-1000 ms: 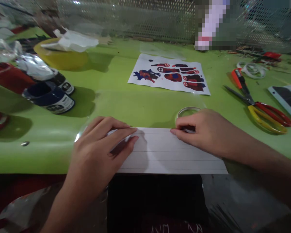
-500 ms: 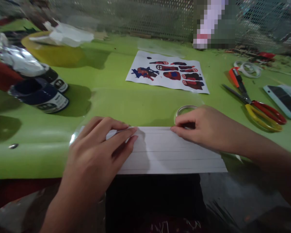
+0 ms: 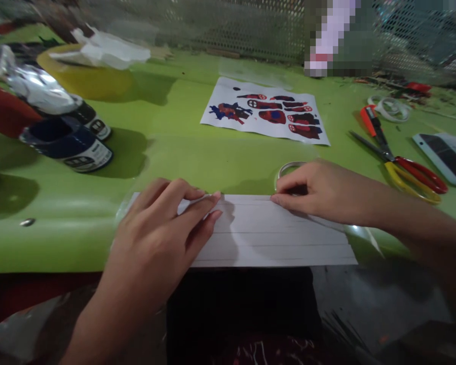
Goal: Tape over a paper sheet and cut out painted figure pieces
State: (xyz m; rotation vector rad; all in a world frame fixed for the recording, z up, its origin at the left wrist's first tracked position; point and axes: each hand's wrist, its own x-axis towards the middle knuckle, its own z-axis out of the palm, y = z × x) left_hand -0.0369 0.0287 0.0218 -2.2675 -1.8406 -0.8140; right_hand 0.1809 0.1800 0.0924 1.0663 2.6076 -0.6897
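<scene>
Near the front edge of the green table lies a white paper [image 3: 258, 230] with several lines or folded layers running lengthwise. My left hand [image 3: 163, 223] rests on its left part, fingers bent and slightly apart, fingertips near the far edge. My right hand [image 3: 307, 190] is closed at that edge farther right, thumb and index finger pinching the paper. Just behind my right hand a tape roll [image 3: 289, 166] lies partly hidden. Beyond both hands is a white sheet [image 3: 268, 111] printed with red and blue shapes.
Scissors [image 3: 414, 177], an orange cutter [image 3: 370, 121], white tape rolls [image 3: 393, 109] and a phone [image 3: 444, 157] lie at right. At left stand a blue paint jar [image 3: 72, 144], a red jar [image 3: 7, 111] and a yellow bowl [image 3: 87, 81]. Mesh [image 3: 243, 25] stands behind.
The view has shifted slightly. Both hands keep nearly the same pose on the white paper, and the other objects hold their places on the table.
</scene>
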